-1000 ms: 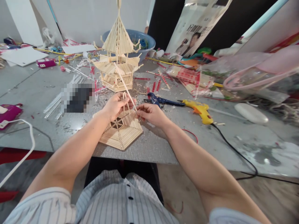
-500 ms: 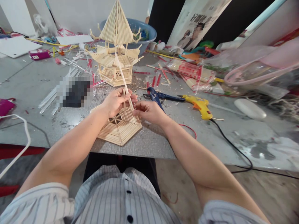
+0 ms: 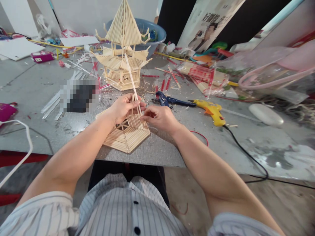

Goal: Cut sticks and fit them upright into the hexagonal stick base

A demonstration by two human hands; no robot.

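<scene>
A flat hexagonal roof piece (image 3: 125,136) made of thin wooden sticks lies at the near edge of the grey table (image 3: 36,95). My left hand (image 3: 124,107) rests on its far side and pinches a long wooden stick (image 3: 131,80) that slants up and away. My right hand (image 3: 159,117) grips the lower end of the same stick at the roof's right edge. Behind them stands a tall stick-built pagoda model (image 3: 122,49).
Blue-handled pliers (image 3: 167,100) and a yellow glue gun (image 3: 210,110) with a black cord (image 3: 246,154) lie right of my hands. A blue bowl (image 3: 154,34), red-wrapped stick packs (image 3: 199,73), plastic bags (image 3: 268,73), white strips (image 3: 52,105) and a white cable (image 3: 22,157) crowd the table.
My hands have shifted a little closer together on the stick, and the stick stands slightly more upright. The view has tilted down a touch.
</scene>
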